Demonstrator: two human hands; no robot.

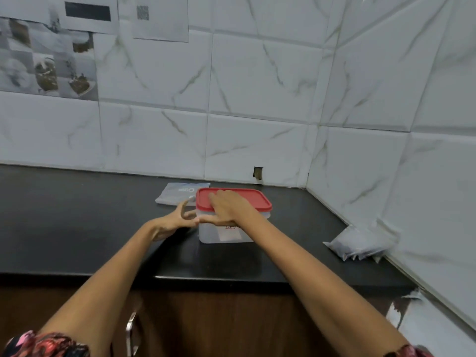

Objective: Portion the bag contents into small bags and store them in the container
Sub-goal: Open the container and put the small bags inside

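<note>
Black stone countertop [77,228] carries a translucent container [224,234] set near the back wall, its red lid [247,199] in place. The right hand [226,208] lies flat on the lid — fingers straight, thumb down against the front rim. The left hand [177,220] sits just beside the container's left wall, fingers loosely spread, gripping nothing. A flat grey bag [177,193] lies behind the container; filled small bags [360,243] lean against the right wall.

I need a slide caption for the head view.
Right hand rests on the container's red lid; left hand beside it.
</note>
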